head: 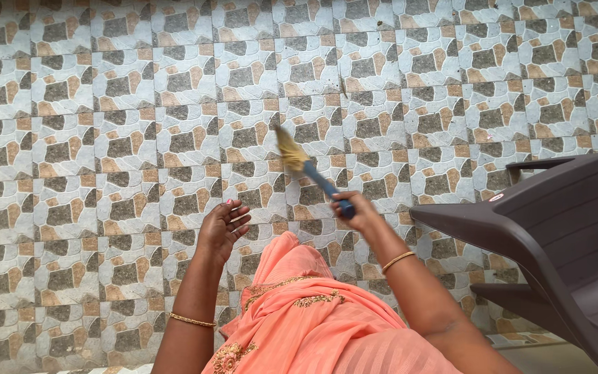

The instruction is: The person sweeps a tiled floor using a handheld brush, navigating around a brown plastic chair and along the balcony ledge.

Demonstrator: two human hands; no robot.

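My right hand grips the blue handle of a small broom, whose yellowish bristles point up and to the left and look blurred against the stone-patterned tile surface. My left hand is raised beside it, palm showing and fingers spread, with nothing in it. Both wrists wear thin gold bangles. An orange embroidered garment fills the lower middle between my arms.
A dark brown plastic chair stands at the right edge, close to my right forearm. Patterned tiles in grey, tan and white fill the remaining view.
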